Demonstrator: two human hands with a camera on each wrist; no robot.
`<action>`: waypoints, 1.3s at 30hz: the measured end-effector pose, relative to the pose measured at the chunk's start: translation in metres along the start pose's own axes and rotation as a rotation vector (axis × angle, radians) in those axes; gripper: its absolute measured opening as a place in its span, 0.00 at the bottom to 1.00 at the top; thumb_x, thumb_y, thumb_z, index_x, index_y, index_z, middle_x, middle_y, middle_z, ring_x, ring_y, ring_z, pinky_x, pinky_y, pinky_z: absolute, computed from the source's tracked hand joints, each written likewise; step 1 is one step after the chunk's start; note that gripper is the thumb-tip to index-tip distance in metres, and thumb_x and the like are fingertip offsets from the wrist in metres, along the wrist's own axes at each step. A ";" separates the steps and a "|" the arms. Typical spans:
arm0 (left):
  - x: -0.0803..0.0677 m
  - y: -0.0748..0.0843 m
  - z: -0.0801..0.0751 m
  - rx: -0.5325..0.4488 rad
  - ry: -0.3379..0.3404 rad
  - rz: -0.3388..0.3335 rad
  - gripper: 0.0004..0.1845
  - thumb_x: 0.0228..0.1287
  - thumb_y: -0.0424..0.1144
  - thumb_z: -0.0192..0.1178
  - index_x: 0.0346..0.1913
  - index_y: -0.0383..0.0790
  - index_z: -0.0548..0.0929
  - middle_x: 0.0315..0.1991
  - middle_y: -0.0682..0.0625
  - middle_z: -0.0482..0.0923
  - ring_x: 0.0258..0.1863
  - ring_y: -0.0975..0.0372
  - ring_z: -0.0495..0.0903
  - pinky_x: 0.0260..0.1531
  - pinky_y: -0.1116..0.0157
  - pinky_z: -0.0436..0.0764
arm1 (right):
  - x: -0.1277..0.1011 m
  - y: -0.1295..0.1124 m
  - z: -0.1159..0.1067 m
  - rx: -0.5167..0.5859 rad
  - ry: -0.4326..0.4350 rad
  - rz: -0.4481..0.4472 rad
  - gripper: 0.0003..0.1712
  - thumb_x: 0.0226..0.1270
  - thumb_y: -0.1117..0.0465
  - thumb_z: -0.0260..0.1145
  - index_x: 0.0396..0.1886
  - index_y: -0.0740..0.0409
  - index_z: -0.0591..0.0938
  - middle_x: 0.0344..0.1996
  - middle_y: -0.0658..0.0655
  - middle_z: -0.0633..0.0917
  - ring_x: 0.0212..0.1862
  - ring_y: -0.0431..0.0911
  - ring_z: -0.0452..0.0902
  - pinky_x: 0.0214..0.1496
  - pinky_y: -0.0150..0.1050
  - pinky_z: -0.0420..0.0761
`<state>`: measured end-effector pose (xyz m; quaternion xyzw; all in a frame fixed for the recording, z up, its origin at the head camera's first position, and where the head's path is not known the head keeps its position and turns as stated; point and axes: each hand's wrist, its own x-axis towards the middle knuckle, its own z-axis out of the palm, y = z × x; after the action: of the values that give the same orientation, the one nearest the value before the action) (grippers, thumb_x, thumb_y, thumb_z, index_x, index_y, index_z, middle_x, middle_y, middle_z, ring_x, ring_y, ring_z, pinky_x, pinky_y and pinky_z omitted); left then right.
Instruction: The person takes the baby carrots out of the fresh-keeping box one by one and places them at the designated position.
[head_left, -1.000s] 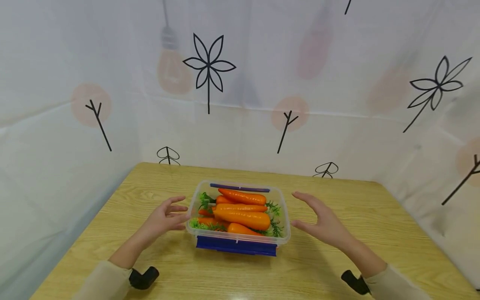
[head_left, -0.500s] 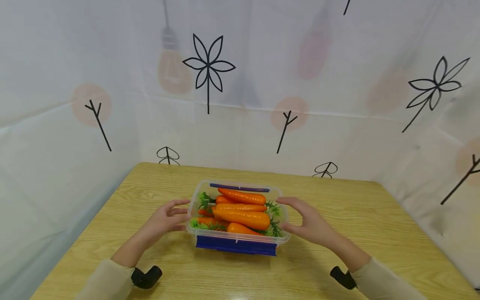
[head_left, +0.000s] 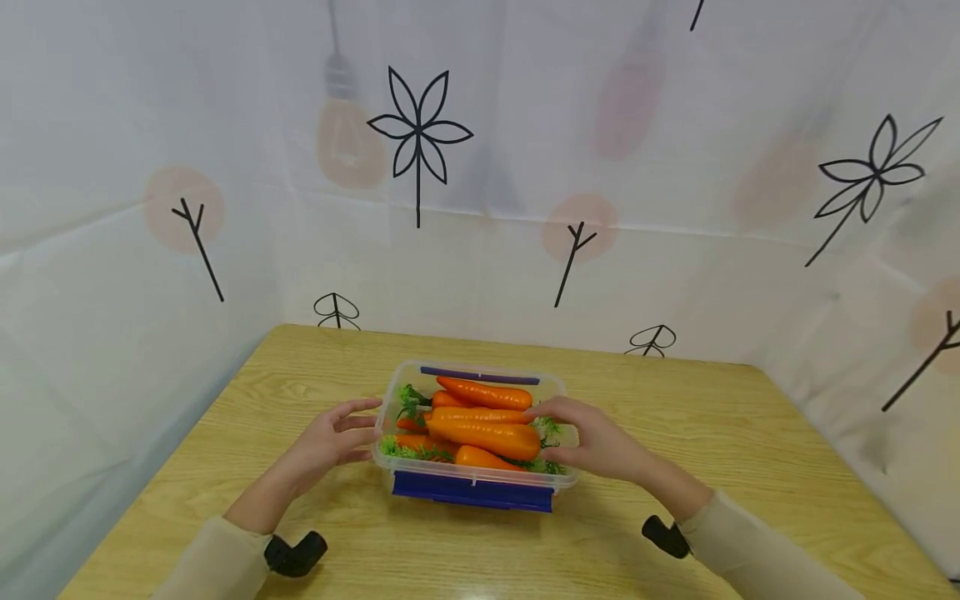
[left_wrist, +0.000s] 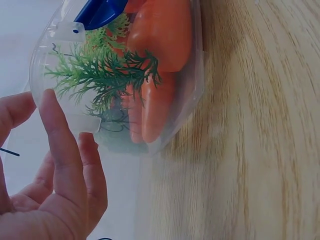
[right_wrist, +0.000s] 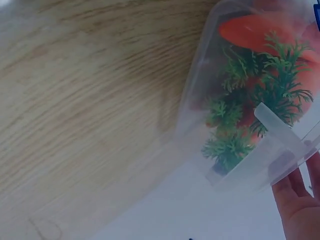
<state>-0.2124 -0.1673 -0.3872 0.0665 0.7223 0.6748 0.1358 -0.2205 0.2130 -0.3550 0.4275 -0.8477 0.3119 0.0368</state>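
A clear plastic box (head_left: 387, 406) with blue latches (head_left: 472, 490) sits mid-table, packed with orange toy carrots (head_left: 483, 435) and green leafy tops. My left hand (head_left: 333, 433) lies at the box's left end, its straight fingers (left_wrist: 60, 145) touching the clear end tab, beside the box wall (left_wrist: 197, 75) and the leaves (left_wrist: 100, 70). My right hand (head_left: 600, 446) rests on the box's right end, its fingers spread over the rim toward the carrots. In the right wrist view a fingertip (right_wrist: 297, 200) lies against the box's tab, next to the box wall (right_wrist: 200, 100).
The wooden table (head_left: 712, 433) is closed in on the left, back and right by white cloth walls (head_left: 480, 208) printed with plants and bulbs. Black camera mounts sit at both wrists (head_left: 292, 554) (head_left: 663, 537).
My right hand has moved left from open air beside the box onto its right end. My left hand has barely shifted at the left end.
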 end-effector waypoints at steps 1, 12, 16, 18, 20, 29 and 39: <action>0.000 0.000 0.000 -0.001 0.001 0.000 0.31 0.62 0.37 0.61 0.67 0.36 0.63 0.61 0.33 0.64 0.50 0.52 0.75 0.44 0.58 0.78 | 0.002 0.000 0.000 0.002 -0.019 0.009 0.27 0.53 0.68 0.71 0.54 0.60 0.76 0.51 0.54 0.78 0.51 0.54 0.73 0.50 0.51 0.75; 0.000 -0.002 -0.001 -0.009 0.003 0.000 0.32 0.62 0.37 0.61 0.67 0.36 0.62 0.61 0.32 0.64 0.49 0.53 0.76 0.44 0.59 0.78 | 0.023 0.002 -0.001 0.045 -0.205 0.059 0.22 0.56 0.67 0.69 0.52 0.60 0.77 0.49 0.55 0.78 0.48 0.48 0.74 0.47 0.43 0.78; 0.001 -0.002 -0.001 -0.009 0.003 -0.001 0.31 0.62 0.36 0.60 0.67 0.36 0.62 0.61 0.32 0.63 0.49 0.53 0.76 0.44 0.59 0.78 | 0.028 0.002 0.001 0.044 -0.250 0.057 0.22 0.55 0.68 0.69 0.52 0.61 0.78 0.49 0.57 0.77 0.46 0.48 0.74 0.45 0.38 0.79; 0.000 -0.002 -0.001 -0.010 0.004 -0.002 0.31 0.62 0.36 0.60 0.67 0.36 0.62 0.61 0.32 0.63 0.49 0.53 0.76 0.44 0.59 0.78 | 0.031 0.002 0.003 0.032 -0.260 0.047 0.23 0.54 0.69 0.70 0.51 0.61 0.77 0.48 0.57 0.77 0.45 0.49 0.73 0.43 0.37 0.80; 0.000 -0.002 -0.001 -0.012 0.006 -0.002 0.32 0.62 0.37 0.61 0.67 0.36 0.62 0.61 0.32 0.63 0.49 0.53 0.76 0.44 0.59 0.78 | 0.033 0.002 0.004 0.018 -0.272 0.052 0.24 0.53 0.69 0.71 0.52 0.61 0.77 0.48 0.56 0.77 0.44 0.47 0.72 0.42 0.35 0.79; 0.000 -0.001 0.000 -0.015 0.012 -0.003 0.31 0.62 0.36 0.60 0.66 0.36 0.63 0.61 0.32 0.63 0.49 0.53 0.75 0.44 0.59 0.78 | 0.036 -0.002 0.006 -0.020 -0.269 0.074 0.25 0.53 0.70 0.70 0.53 0.58 0.76 0.45 0.54 0.76 0.39 0.46 0.68 0.40 0.35 0.79; 0.001 -0.001 0.001 -0.029 0.004 -0.003 0.31 0.62 0.35 0.60 0.67 0.35 0.62 0.61 0.31 0.63 0.49 0.53 0.76 0.44 0.59 0.78 | 0.037 -0.001 0.005 -0.017 -0.249 0.018 0.26 0.52 0.71 0.69 0.53 0.62 0.76 0.44 0.55 0.77 0.39 0.46 0.70 0.38 0.38 0.80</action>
<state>-0.2133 -0.1664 -0.3885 0.0620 0.7129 0.6851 0.1364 -0.2418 0.1838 -0.3460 0.4548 -0.8522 0.2496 -0.0678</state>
